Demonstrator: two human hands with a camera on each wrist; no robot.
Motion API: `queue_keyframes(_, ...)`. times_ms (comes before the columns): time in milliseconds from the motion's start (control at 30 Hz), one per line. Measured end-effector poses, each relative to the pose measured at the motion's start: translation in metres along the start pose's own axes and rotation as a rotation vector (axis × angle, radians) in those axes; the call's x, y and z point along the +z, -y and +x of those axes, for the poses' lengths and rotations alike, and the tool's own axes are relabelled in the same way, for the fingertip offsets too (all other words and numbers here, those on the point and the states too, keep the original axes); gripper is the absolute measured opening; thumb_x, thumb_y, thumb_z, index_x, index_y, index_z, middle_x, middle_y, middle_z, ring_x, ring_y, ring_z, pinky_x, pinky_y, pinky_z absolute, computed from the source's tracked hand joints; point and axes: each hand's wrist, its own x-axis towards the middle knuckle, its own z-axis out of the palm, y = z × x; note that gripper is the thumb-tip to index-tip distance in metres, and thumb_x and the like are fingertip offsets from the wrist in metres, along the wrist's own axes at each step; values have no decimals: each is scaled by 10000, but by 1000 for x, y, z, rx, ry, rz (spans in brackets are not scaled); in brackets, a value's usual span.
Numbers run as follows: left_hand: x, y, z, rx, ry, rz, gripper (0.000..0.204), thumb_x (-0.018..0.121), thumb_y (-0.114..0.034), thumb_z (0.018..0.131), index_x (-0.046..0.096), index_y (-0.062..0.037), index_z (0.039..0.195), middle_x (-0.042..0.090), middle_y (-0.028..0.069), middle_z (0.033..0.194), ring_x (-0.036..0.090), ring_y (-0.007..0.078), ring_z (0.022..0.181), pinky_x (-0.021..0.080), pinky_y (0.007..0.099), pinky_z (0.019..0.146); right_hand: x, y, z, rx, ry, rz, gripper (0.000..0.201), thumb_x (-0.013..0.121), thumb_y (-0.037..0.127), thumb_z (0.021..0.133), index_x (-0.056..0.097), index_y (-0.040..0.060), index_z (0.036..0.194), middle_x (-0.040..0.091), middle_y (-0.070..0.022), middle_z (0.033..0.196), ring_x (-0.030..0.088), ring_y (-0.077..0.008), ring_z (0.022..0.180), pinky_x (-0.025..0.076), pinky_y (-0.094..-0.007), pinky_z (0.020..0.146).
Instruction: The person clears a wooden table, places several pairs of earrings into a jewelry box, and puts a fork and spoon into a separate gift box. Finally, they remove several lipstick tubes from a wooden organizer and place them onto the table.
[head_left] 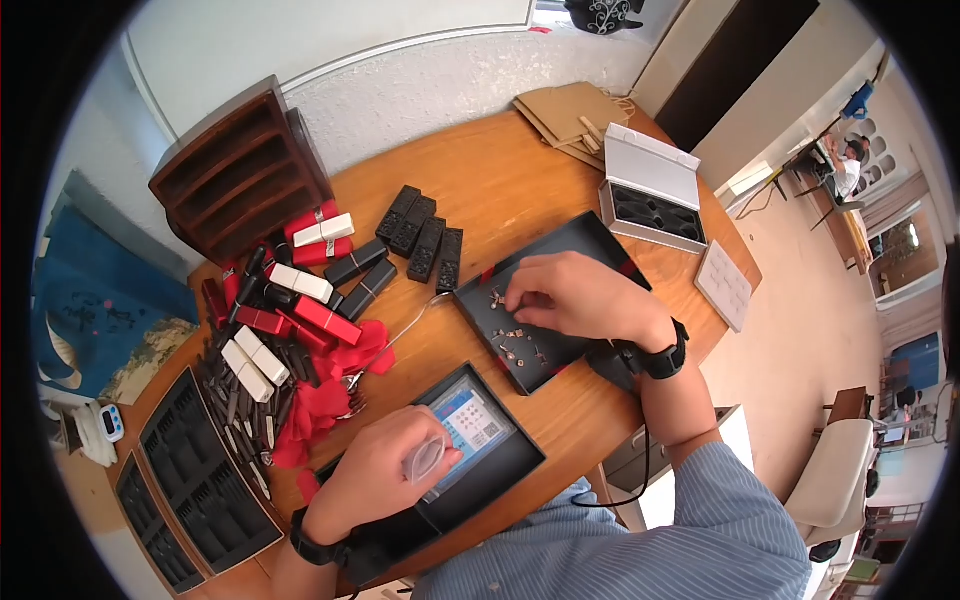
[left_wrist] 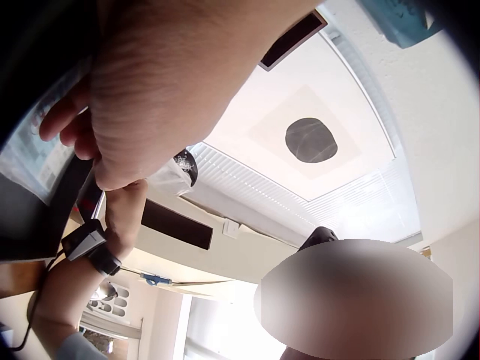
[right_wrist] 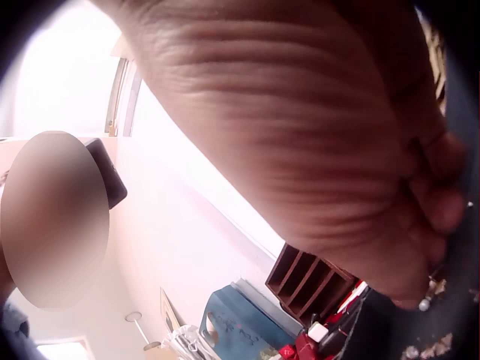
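My left hand (head_left: 375,465) holds a small clear plastic bag (head_left: 427,460), its mouth gaping upward, above a black box (head_left: 525,455). Inside that box lies a clear packet with a printed card (head_left: 468,420) bearing a QR code. My right hand (head_left: 585,295) reaches down into a black tray (head_left: 590,235), its fingers bent and fingertips close to the bottom. Several small jewellery pieces (head_left: 517,348) lie scattered there, and another piece (head_left: 496,298) sits beside the fingertips. I cannot tell whether the right fingers pinch a piece.
Red, white and black boxes (head_left: 300,280) pile up at the left, over red cloth (head_left: 315,405) and cutlery. Black patterned blocks (head_left: 425,250) stand behind. Around them are a wooden rack (head_left: 240,165), compartment trays (head_left: 205,470), an open white case (head_left: 655,190) and paper bags (head_left: 570,120).
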Motion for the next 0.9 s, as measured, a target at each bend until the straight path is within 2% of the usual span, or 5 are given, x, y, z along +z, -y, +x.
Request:
queue_keyframes(200,0,0,1,-2,-9,-47,181,779,-47,821,612,-22,886,632,95,842,626,237,753,489,324,687,3,4,7,134,184,31,127,710,114,867,681,28,955,642,-118,885,649,-297,815,503,-385,719)
queue_keyframes(433,-1,0,2,-12,10,-62,180,779,-38,817,616,-24,890,640,97,844,630,238,753,491,318,686,7,-11,2,61,42,-16,78,673,89,881,672,24,924,655,-129,900,640,-329,827,504,-383,742)
queue_keyframes(533,-1,0,2,3,5,-35,186,782,-35,812,614,-26,892,640,96,840,634,240,753,492,319,683,-5,-1,-4,106,79,4,74,678,84,875,670,24,918,666,-127,914,647,-312,843,506,-381,748)
queue_keyframes(600,-1,0,2,0,3,-32,190,784,-36,810,614,-28,893,641,96,842,637,241,755,493,319,683,-14,2,-4,210,216,41,77,682,79,871,665,27,925,658,-119,906,647,-296,848,505,-382,746)
queue_keyframes(900,-1,0,0,-8,-2,-16,204,792,-35,802,609,-28,891,644,95,853,636,245,755,493,317,680,3,6,-6,153,199,-95,113,730,93,825,676,27,900,685,-119,880,658,-329,889,508,-399,761)
